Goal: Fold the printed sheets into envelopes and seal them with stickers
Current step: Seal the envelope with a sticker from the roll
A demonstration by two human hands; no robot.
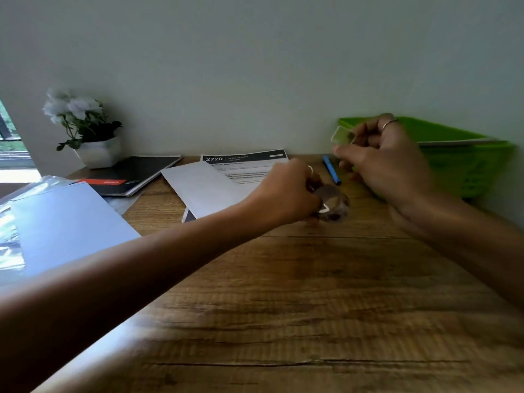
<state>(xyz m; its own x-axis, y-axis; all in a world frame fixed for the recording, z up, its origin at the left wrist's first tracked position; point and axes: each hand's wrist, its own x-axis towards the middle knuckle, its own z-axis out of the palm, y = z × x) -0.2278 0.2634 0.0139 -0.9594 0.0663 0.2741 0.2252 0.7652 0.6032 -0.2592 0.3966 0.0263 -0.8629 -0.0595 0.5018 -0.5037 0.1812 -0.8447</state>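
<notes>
Wooden table seen from above, set against a pale wall. Far right: green plastic basket w/ a green lid or tray leaning on top. Far left: large white envelope lying over clear plastic wrap. Behind it: black notebook w/ red band, and a white pot of white flowers. Centre back: folded white sheet resting partly over a printed sheet headed "2720". Blue pen just right of the printed sheet, between the two hands.

Left hand curled round a roll of clear tape, held low, at or just above the table surface. Right hand raised, fingers pinching a small clear strip, probably tape or a sticker; motion blur, so exact nature unclear.

Risks, as judgement: strip clear and sticky, so could curl onto itself or cling to fingers before reaching paper. Folded sheet well apart from both hands and loose, so fold may spring open or shift before sealing. Crooked seal likely if sheet not pinned flat.
</notes>
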